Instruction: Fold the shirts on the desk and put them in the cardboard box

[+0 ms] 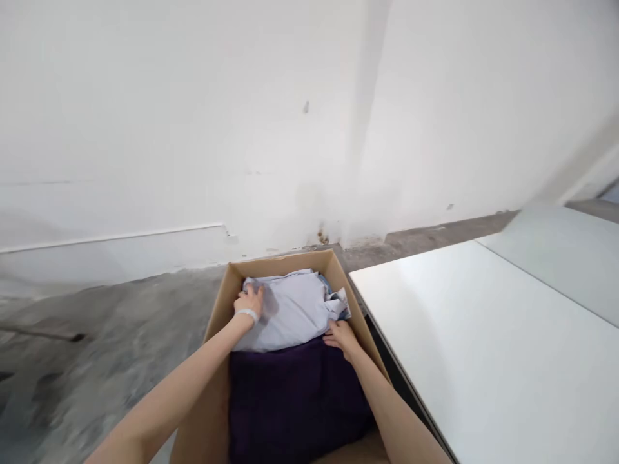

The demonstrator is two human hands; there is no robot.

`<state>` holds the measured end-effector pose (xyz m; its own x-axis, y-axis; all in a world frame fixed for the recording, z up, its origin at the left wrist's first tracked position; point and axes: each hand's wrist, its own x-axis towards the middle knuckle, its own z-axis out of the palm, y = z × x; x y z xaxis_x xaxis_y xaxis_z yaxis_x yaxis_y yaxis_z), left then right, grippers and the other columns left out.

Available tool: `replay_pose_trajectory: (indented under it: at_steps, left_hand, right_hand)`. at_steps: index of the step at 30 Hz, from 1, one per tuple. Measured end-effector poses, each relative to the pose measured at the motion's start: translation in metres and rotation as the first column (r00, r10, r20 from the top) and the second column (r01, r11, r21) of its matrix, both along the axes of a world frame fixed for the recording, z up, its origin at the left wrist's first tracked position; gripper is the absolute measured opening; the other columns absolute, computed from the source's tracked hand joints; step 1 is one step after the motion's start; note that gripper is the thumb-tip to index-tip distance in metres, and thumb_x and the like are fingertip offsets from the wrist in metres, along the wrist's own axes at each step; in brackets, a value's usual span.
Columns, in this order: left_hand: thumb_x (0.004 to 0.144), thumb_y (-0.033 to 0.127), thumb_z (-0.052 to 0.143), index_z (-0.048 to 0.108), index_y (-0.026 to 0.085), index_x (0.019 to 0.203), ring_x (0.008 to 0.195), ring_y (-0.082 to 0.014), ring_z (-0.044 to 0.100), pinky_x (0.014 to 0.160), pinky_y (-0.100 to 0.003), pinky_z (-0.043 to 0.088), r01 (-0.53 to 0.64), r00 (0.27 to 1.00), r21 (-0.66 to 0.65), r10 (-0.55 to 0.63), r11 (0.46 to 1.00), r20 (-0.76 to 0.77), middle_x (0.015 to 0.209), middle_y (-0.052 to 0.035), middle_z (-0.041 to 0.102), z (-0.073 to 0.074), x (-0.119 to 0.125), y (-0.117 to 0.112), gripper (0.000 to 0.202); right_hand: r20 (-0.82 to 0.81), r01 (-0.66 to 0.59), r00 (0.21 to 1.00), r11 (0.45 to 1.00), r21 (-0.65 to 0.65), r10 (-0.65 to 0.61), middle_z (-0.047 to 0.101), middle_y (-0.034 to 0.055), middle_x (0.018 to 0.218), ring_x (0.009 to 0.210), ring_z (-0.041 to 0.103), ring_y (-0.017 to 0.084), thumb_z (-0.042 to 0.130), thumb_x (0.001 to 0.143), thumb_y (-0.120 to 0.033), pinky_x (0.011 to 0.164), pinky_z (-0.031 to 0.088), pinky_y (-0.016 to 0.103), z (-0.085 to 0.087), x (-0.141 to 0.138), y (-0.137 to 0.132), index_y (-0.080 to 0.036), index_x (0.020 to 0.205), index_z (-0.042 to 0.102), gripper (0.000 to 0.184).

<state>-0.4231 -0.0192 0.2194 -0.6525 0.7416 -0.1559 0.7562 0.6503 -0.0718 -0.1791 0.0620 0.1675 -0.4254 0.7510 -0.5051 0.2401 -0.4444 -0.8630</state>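
Snugly boxed: pale blue garment (285,312) beside purple cloth (294,399), filling the cardboard carton (283,263); left hand (249,304) fingers spread, pressing it flat; right hand (342,338) fingers curled at its edge.

And we're looking right at the pair of them here: the left hand (249,303) and the right hand (342,338), both showing bare, with the left forearm (164,386) and right forearm (391,412) bare too, running out to the bottom of the view. The standout detail is a narrow white band (247,315), sitting snugly around the left wrist and catching the light beautifully!
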Motion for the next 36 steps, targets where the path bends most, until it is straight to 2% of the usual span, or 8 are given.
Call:
replay_pose_trajectory:
  at_steps: [7, 12, 15, 18, 23, 26, 31, 36]
  left_hand:
    - [0.085, 0.025, 0.053, 0.038, 0.018, 0.141, 0.137, -0.0410, 0.027, 0.098, -0.053, 0.039, 0.286, 0.958, -0.002, -0.286, 0.958, -0.007, 0.153, -0.0165, 0.025, 0.018, 0.065, 0.023, 0.058]
    - [0.085, 0.023, 0.052, 0.038, 0.019, 0.142, 0.139, -0.0376, 0.024, 0.105, -0.048, 0.035, 0.506, 0.862, 0.143, -0.504, 0.850, -0.054, 0.153, -0.0134, 0.027, 0.053, 0.137, 0.032, 0.058]
    - [0.084, 0.022, 0.056, 0.039, 0.021, 0.141, 0.141, -0.0340, 0.021, 0.110, -0.046, 0.030, 0.700, 0.696, 0.274, -0.715, 0.659, -0.060, 0.151, -0.0118, 0.032, 0.073, 0.192, 0.030, 0.060]
    - [0.084, 0.026, 0.058, 0.037, 0.022, 0.141, 0.141, -0.0313, 0.022, 0.112, -0.043, 0.029, 0.832, 0.443, 0.362, -0.896, 0.420, 0.022, 0.150, -0.0109, 0.034, 0.085, 0.261, 0.031, 0.061]
    - [0.086, 0.034, 0.058, 0.036, 0.022, 0.141, 0.140, -0.0321, 0.025, 0.110, -0.044, 0.033, 0.876, -0.017, 0.482, -0.996, 0.025, 0.084, 0.150, -0.0121, 0.032, 0.096, 0.397, 0.037, 0.060]
    - [0.088, 0.036, 0.055, 0.037, 0.021, 0.139, 0.139, -0.0321, 0.027, 0.107, -0.045, 0.036, 0.848, -0.244, 0.500, -0.967, -0.175, 0.076, 0.148, -0.0127, 0.034, 0.097, 0.482, 0.036, 0.057]
    - [0.089, 0.035, 0.054, 0.041, 0.015, 0.136, 0.134, -0.0321, 0.034, 0.105, -0.045, 0.038, 0.823, -0.455, 0.435, -0.883, -0.366, 0.118, 0.145, -0.0158, 0.039, 0.081, 0.614, 0.022, 0.053]
    - [0.090, 0.034, 0.049, 0.044, 0.017, 0.135, 0.134, -0.0300, 0.035, 0.107, -0.047, 0.035, 0.824, -0.515, 0.368, -0.840, -0.431, 0.169, 0.143, -0.0157, 0.042, 0.056, 0.707, 0.001, 0.048]
  right_hand:
    - [0.052, -0.201, 0.979, 0.970, 0.138, 0.195, 0.062, 0.0004, 0.057, 0.058, 0.064, 0.015, 0.065, 0.065, -0.013, 0.060, 0.052, 0.024, 0.042, 0.034, -0.018, -0.014, 0.064, 0.060, 0.005]
    - [0.000, -0.330, 0.940, 0.912, 0.243, 0.340, 0.066, 0.0020, 0.069, 0.064, 0.066, 0.016, 0.057, 0.070, -0.021, 0.063, 0.053, 0.027, 0.099, 0.097, -0.039, -0.016, 0.073, 0.058, 0.006]
    - [0.049, -0.310, 0.950, 0.903, 0.299, 0.309, 0.067, 0.0024, 0.071, 0.065, 0.066, 0.017, 0.056, 0.072, -0.027, 0.062, 0.052, 0.028, 0.133, 0.159, -0.046, -0.018, 0.074, 0.058, 0.010]
    - [0.159, -0.216, 0.973, 0.900, 0.378, 0.167, 0.065, 0.0019, 0.069, 0.066, 0.064, 0.017, 0.056, 0.073, -0.031, 0.061, 0.049, 0.027, 0.151, 0.234, -0.053, -0.019, 0.072, 0.059, 0.012]
    - [0.292, 0.062, 0.930, 0.877, 0.477, -0.225, 0.057, 0.0003, 0.065, 0.066, 0.057, 0.016, 0.057, 0.072, -0.040, 0.061, 0.044, 0.027, 0.145, 0.366, -0.080, -0.021, 0.067, 0.055, 0.019]
    - [0.335, 0.220, 0.826, 0.807, 0.549, -0.453, 0.053, -0.0001, 0.064, 0.064, 0.052, 0.016, 0.054, 0.074, -0.042, 0.062, 0.042, 0.028, 0.133, 0.445, -0.113, -0.022, 0.066, 0.051, 0.021]
    - [0.426, 0.385, 0.491, 0.628, 0.677, -0.760, 0.047, -0.0021, 0.058, 0.055, 0.039, 0.014, 0.053, 0.071, -0.040, 0.055, 0.033, 0.028, 0.111, 0.558, -0.188, -0.023, 0.063, 0.050, 0.019]
    - [0.347, 0.502, 0.292, 0.451, 0.738, -0.891, 0.050, -0.0023, 0.061, 0.058, 0.040, 0.013, 0.049, 0.072, -0.035, 0.057, 0.032, 0.026, 0.095, 0.612, -0.249, -0.022, 0.064, 0.050, 0.015]
